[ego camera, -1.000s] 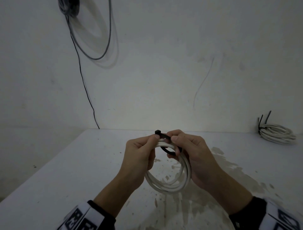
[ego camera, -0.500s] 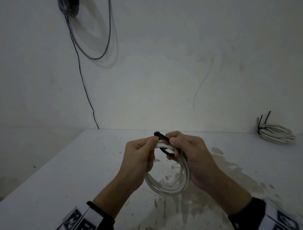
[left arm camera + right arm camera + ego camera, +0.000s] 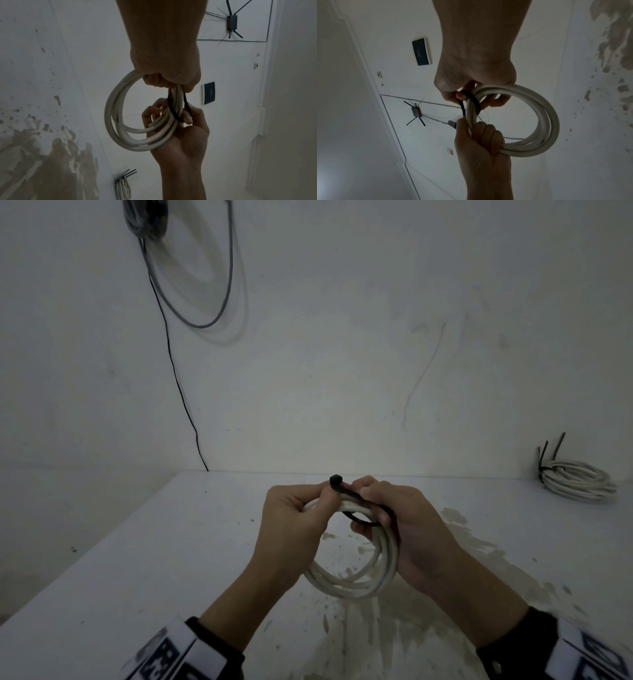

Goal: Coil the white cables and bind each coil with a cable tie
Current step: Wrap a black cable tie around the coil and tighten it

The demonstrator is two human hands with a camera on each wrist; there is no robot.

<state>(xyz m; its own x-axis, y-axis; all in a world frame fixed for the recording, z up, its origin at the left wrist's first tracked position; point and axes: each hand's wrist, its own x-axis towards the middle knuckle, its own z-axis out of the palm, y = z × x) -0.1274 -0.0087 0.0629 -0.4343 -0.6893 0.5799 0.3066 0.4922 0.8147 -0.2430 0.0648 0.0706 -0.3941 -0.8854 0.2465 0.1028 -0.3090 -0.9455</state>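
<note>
At lower centre my left hand (image 3: 291, 522) grips the white cable coil (image 3: 352, 583) at its top, while my right hand (image 3: 404, 525) pinches the black cable tie (image 3: 346, 491) looped loosely round the strands — not yet cinched, I judge. Beyond, at the right edge of the white table (image 3: 171, 542), a tied coil (image 3: 575, 479) lies finished — one bundle done, this one left to tighten.

A white table (image 3: 144, 542) with paint-worn brown patches stands against a white wall (image 3: 342, 354). A grey wire loop (image 3: 219, 302) hangs on it. A router (image 3: 415, 111) with antennas and a dark panel (image 3: 421, 52) are mounted elsewhere.
</note>
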